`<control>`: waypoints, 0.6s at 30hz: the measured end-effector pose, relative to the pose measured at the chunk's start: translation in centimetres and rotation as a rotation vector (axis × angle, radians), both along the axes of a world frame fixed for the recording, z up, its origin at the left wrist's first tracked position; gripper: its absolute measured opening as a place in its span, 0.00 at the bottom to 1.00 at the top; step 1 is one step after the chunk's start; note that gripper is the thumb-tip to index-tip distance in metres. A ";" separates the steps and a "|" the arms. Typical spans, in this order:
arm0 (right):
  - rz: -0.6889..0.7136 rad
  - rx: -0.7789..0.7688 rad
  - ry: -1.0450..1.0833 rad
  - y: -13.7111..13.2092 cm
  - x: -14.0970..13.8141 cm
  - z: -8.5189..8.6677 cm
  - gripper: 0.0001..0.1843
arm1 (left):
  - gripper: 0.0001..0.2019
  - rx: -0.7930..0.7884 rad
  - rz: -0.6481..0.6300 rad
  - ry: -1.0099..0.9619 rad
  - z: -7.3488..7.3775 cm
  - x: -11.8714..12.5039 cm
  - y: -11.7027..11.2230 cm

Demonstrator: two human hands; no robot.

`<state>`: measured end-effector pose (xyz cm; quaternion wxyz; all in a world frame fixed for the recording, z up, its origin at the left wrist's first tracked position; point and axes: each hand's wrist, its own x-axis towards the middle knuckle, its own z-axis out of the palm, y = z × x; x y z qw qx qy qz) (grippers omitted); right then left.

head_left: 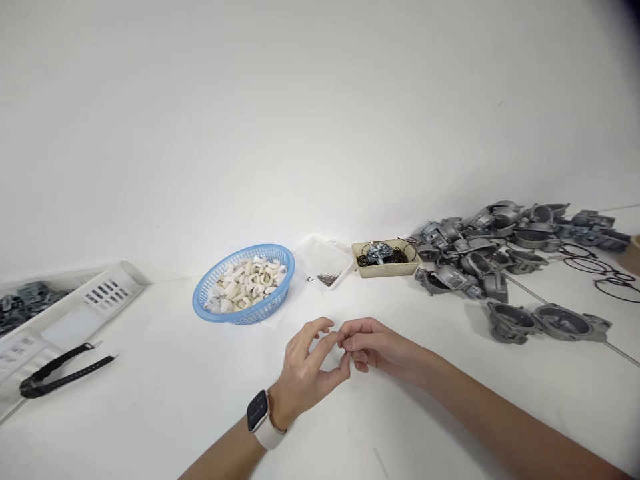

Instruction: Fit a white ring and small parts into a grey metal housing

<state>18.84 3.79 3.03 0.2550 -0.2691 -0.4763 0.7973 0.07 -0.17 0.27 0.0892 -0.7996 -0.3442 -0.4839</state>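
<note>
Hands (307,368) meeting at curled fingers, cannot tell if pinching anything, metal pieces (329,279) beyond

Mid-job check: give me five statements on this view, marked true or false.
1. The blue basket holds white parts. True.
2. The watch is on the right wrist. False: the watch is on the left wrist.
3. The left hand and right hand are close together. True.
4. The cream tray sits left of the basket. False: the tray is right of it.
5. Grey metal parts are heaped at right. True.
</note>
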 end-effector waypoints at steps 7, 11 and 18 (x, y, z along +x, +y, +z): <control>0.000 0.009 0.010 0.1 0.1 -0.2 0.09 | 0.15 -0.006 -0.001 -0.006 0.1 0.1 0.2; 0.009 -0.001 0.013 0.2 0.1 -0.3 0.10 | 0.14 -0.024 -0.001 -0.002 0.1 0.1 0.1; 0.016 -0.001 0.011 0.2 0.1 -0.6 0.10 | 0.13 -0.026 -0.003 0.006 0.1 0.0 0.1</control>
